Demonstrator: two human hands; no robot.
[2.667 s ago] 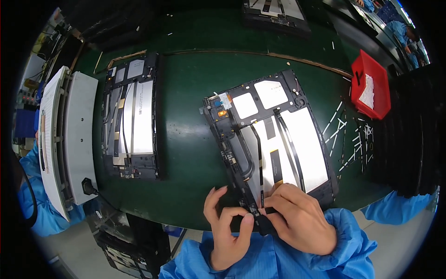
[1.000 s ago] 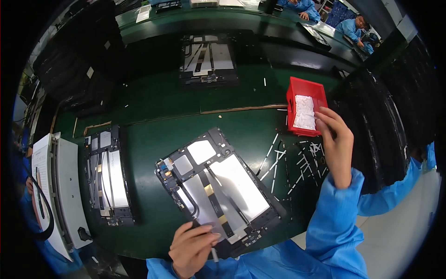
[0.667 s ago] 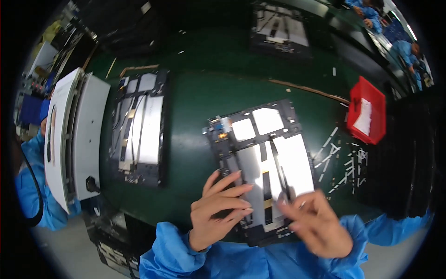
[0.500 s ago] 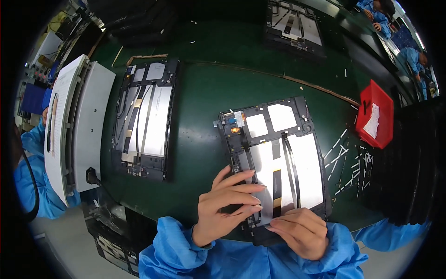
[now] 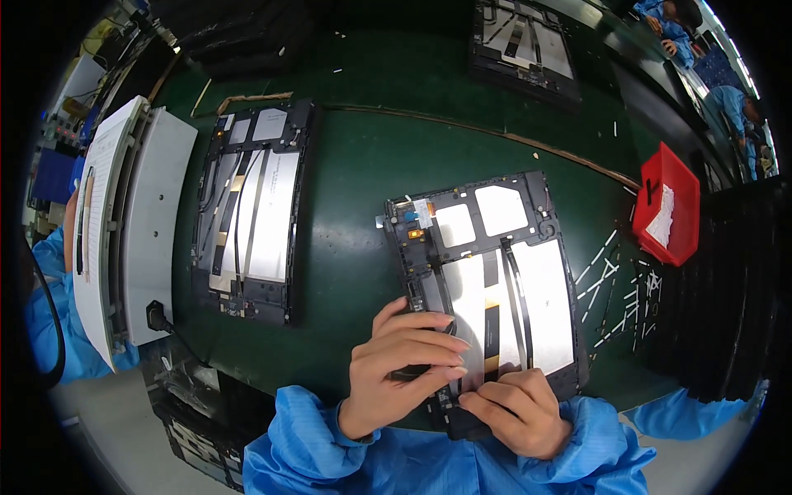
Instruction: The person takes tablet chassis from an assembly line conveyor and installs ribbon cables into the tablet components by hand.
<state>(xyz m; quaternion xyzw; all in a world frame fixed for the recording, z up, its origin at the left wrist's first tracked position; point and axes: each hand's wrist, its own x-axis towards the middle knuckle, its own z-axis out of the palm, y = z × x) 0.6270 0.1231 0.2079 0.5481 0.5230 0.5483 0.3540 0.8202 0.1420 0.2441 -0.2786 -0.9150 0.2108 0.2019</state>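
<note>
An opened tablet (image 5: 549, 318) with silver battery panels and black cables lies tilted in front of me. My left hand (image 5: 400, 367) reaches over its left edge; the fingers are stretched and slightly apart, their tips down by a black cable (image 5: 447, 293) along that side. Close to those fingertips, my right hand (image 5: 520, 412) is closed, thumb and forefinger together at the tablet's lower left part. Whatever is between them is hidden by the fingers. A flat cable with a dark middle (image 5: 492, 330) crosses the battery panels.
A second opened tablet (image 5: 276, 198) lies to the left, another (image 5: 536, 45) at the back. A red bin (image 5: 685, 206) stands right, near scattered white strips (image 5: 610, 266) and a black stack (image 5: 714, 305). Left are a grey box (image 5: 157, 214) with papers and a black plug (image 5: 157, 315).
My right hand has shifted a little left and up along the tablet's lower part, closer to my left fingertips. The left hand and the tablet are almost where they were.
</note>
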